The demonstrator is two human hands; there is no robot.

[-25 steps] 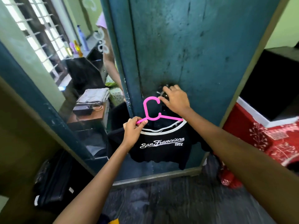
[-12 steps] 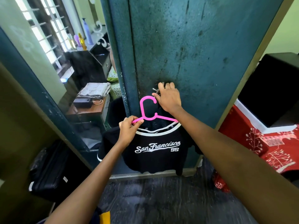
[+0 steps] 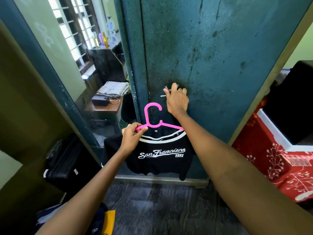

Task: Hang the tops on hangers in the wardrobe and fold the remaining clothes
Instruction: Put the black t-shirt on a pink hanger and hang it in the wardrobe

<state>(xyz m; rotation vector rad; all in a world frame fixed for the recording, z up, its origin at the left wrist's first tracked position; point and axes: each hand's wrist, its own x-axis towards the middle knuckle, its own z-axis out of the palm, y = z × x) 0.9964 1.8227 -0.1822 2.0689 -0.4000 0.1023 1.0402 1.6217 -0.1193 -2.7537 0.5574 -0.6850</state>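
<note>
Closed teal metal wardrobe door, paint scuffed, blotched dark, grainy to the eye. Small silver handle low on the door, partly covered. Right hand on that handle, fingers curled round it. Left hand pinching the left arm of a pink plastic hanger, smooth, thin-rodded, hook open like a letter C. Black top already on the hanger, held in front of the door's lower part, soft knit, white-banded round neckline, white script "San Francisco 95" across the chest. Mirror panel on the left door, reflecting barred window, bottles, folded grey cloth on a small wooden table. Black hard-shell suitcase lying on the floor at left, closed, contents hidden. Red cloth with white branch print draped over something boxy at right, dark block on top. Crumpled clothes, navy and yellow, at the bottom edge by the left forearm. Dark streaked stone floor.
</note>
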